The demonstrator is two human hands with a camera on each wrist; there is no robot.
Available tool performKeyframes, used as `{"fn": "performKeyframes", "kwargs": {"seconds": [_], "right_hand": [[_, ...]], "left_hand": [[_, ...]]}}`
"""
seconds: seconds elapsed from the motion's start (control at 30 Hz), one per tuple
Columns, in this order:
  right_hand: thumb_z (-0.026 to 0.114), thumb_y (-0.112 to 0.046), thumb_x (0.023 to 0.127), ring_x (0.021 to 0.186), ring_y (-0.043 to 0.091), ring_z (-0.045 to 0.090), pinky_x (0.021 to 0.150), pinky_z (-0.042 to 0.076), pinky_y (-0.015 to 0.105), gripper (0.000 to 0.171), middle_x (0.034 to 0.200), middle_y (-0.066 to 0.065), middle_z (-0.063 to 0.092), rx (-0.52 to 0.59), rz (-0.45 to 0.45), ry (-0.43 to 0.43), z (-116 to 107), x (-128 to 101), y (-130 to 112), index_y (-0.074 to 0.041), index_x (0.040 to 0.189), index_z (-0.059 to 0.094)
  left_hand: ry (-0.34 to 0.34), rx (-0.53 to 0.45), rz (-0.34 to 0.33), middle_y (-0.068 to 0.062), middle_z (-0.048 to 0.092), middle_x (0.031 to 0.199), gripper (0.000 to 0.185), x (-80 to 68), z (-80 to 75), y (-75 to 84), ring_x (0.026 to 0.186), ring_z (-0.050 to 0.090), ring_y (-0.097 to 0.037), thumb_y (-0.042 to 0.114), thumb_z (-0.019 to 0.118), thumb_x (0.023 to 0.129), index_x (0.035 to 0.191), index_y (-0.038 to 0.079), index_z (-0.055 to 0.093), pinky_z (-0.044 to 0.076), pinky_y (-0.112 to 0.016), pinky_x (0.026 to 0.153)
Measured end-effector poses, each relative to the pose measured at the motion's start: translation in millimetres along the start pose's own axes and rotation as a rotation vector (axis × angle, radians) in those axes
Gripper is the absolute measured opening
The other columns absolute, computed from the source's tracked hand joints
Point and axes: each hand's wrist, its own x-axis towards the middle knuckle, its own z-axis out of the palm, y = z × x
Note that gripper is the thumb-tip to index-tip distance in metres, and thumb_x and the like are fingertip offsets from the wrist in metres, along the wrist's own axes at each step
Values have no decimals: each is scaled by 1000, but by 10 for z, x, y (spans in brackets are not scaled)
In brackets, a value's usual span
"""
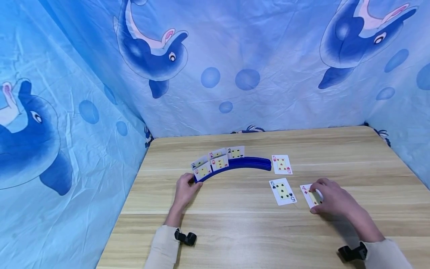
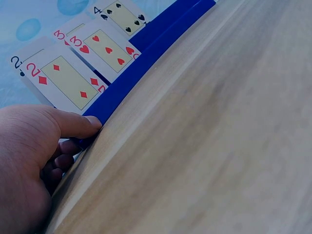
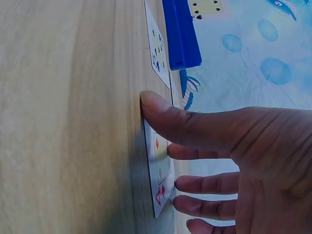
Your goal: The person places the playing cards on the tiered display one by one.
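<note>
My left hand [image 1: 186, 190] grips the left end of a curved blue card holder [image 1: 252, 163], its thumb on the front side. Standing in the holder's front row are a two of diamonds [image 2: 63, 80] and a three of hearts [image 2: 105, 51]. Behind them show a black two [image 2: 18, 62], a red three [image 2: 61, 35] and a four of spades [image 2: 122, 18]. On the right, my right hand [image 1: 336, 198] holds a four of diamonds [image 1: 306, 192] at its edges between thumb and fingers, close on the tabletop. The hand covers part of this card.
A five of hearts [image 1: 282, 164] lies face up by the holder's right end. Nearer me, a five of spades [image 1: 283, 191] lies to the left of my right hand. The wooden table [image 1: 235, 231] ends at a blue dolphin-print curtain [image 1: 268, 108] behind and at both sides.
</note>
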Motion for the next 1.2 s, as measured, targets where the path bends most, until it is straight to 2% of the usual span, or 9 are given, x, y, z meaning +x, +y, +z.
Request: {"fn": "performKeyframes", "kwargs": {"seconds": [0.27, 0.53, 0.63, 0.73, 0.8, 0.9, 1.03, 1.2], "right_hand": [[96, -31, 57, 91, 35, 55, 72, 50, 50, 55, 115, 25, 59, -33, 3, 14, 13, 10, -43, -10, 100, 69], [96, -27, 56, 93, 37, 55, 74, 50, 51, 57, 117, 28, 58, -37, 4, 18, 2, 25, -69, -7, 100, 67], [96, -29, 56, 98, 42, 56, 78, 50, 54, 68, 121, 31, 56, -37, 16, 17, 1, 25, -65, -4, 110, 65], [97, -35, 54, 102, 45, 55, 77, 49, 56, 87, 122, 34, 53, -63, 24, 20, -6, 22, -59, -1, 124, 58], [97, -38, 52, 100, 44, 55, 74, 49, 53, 98, 121, 34, 52, -82, 20, 40, -10, 21, -52, 0, 131, 54], [98, -40, 49, 92, 38, 53, 66, 46, 44, 106, 116, 32, 51, -125, -5, 85, -22, 29, -37, 2, 134, 52], [98, -37, 50, 79, 28, 49, 59, 39, 32, 94, 105, 26, 51, -165, -17, 133, -56, 41, -34, 6, 124, 60], [94, -28, 62, 69, 21, 47, 54, 36, 26, 66, 99, 24, 51, -134, 22, 136, -145, 53, -14, 7, 110, 67]], "left_hand": [[-9, -12, -25, -20, 69, 117, 33, 1, 0, 0, 112, 61, -34, 9, 77, 83, 114, -2, 71, 50, -50, 100], [-10, -8, -27, -20, 69, 117, 34, 6, 2, 1, 111, 61, -35, 10, 78, 83, 114, -2, 71, 50, -50, 99], [-11, -10, -24, -20, 69, 117, 34, 5, 1, -3, 111, 62, -35, 9, 78, 83, 115, -2, 71, 50, -51, 99], [-15, -20, -37, -20, 68, 118, 35, -2, -1, -4, 112, 61, -35, 9, 78, 83, 115, -2, 71, 50, -50, 99], [-16, -26, -47, -20, 68, 118, 35, -8, -3, -4, 112, 61, -35, 10, 78, 83, 116, -2, 71, 50, -50, 100], [-13, -24, -49, -20, 68, 118, 36, -15, -3, -7, 112, 61, -35, 10, 78, 83, 116, -2, 71, 50, -50, 100], [-7, -17, -36, -20, 68, 117, 34, -15, 0, -12, 111, 62, -35, 9, 78, 83, 115, -2, 71, 50, -51, 99], [-8, -15, -35, -20, 69, 117, 35, -3, 0, -6, 111, 62, -35, 10, 78, 83, 115, -2, 71, 51, -50, 99]]}}
